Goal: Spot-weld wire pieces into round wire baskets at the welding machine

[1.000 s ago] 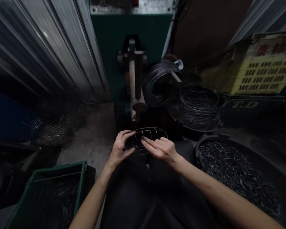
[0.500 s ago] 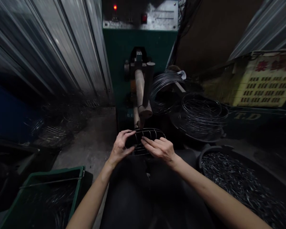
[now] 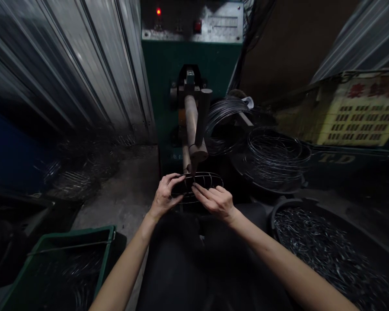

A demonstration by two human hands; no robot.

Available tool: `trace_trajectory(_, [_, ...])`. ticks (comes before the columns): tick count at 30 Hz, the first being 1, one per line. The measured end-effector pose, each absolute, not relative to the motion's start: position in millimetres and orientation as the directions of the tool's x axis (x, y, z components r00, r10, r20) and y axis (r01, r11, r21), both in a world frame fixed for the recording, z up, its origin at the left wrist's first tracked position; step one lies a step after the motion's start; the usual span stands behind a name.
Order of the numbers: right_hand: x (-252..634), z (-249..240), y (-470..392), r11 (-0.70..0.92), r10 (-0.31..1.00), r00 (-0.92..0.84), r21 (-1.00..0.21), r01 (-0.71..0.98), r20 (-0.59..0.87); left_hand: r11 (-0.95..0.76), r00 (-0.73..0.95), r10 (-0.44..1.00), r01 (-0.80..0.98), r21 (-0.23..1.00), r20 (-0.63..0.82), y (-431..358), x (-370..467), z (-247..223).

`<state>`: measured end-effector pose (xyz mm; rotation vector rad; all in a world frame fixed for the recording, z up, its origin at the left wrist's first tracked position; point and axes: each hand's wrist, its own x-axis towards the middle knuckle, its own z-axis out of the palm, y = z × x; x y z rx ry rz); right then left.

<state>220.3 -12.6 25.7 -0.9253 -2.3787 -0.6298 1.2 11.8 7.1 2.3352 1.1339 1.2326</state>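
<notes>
A round wire frame [image 3: 210,174], made of thin rings joined by short cross wires, sits at the lower tip of the green spot welding machine [image 3: 162,60]. My left hand [image 3: 164,192] grips its left side, thumb below and fingers above. At its middle, my right hand [image 3: 215,199] pinches a spot on the frame with thumb and forefinger; whether a small loose wire is also in that pinch cannot be made out. The upper electrode arm [image 3: 192,125] points down to the frame's far rim, close to my right fingertips.
Wire coils [image 3: 275,160] lie right of the machine. A black tub [image 3: 274,216] of short metal pieces stands at my right, a green crate [image 3: 68,235] with wire parts at my left. Behind on the right is a yellow crate [image 3: 359,116]. A red lamp [image 3: 158,11] glows on the panel.
The wire frame has tilted flatter, its near side rising a little. Both hands keep their hold, the right one shifting slightly left and up. The view has moved a little.
</notes>
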Motion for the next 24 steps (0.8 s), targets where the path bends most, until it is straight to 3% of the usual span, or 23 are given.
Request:
trace_trajectory(4, [218, 28, -10, 0.659, 0.453, -0.637, 0.247, 0.710, 0.623, -0.667, 0.341, 0.736, 0.513, 0.540, 0.585, 13, 0, 4])
trace_trajectory(9, [217, 31, -7, 0.623, 0.370, -0.664, 0.357, 0.696, 0.650, -0.671, 0.343, 0.732, 0.508, 0.539, 0.588, 18, -1, 4])
trace_trajectory(13, [216, 28, -3, 0.621, 0.421, -0.664, 0.336, 0.708, 0.618, -0.667, 0.352, 0.736, 0.527, 0.527, 0.579, 20, -4, 7])
trace_trajectory(16, [212, 26, -1, 0.624, 0.474, -0.646, 0.289, 0.726, 0.598, -0.678, 0.365, 0.724, 0.532, 0.507, 0.585, 21, -11, -1])
trace_trajectory(19, [216, 28, -10, 0.623, 0.536, -0.608, 0.212, 0.753, 0.586, -0.635, 0.284, 0.759, 0.523, 0.568, 0.586, 22, -22, -19])
trace_trajectory(22, [248, 24, -45, 0.554, 0.641, -0.456, 0.040, 0.832, 0.617, -0.562, 0.214, 0.813, 0.532, 0.633, 0.542, 24, -28, -35])
trace_trajectory(24, [289, 11, -81, 0.381, 0.762, -0.229, -0.134, 0.915, 0.605, -0.543, 0.190, 0.824, 0.530, 0.651, 0.534, 21, -26, -40])
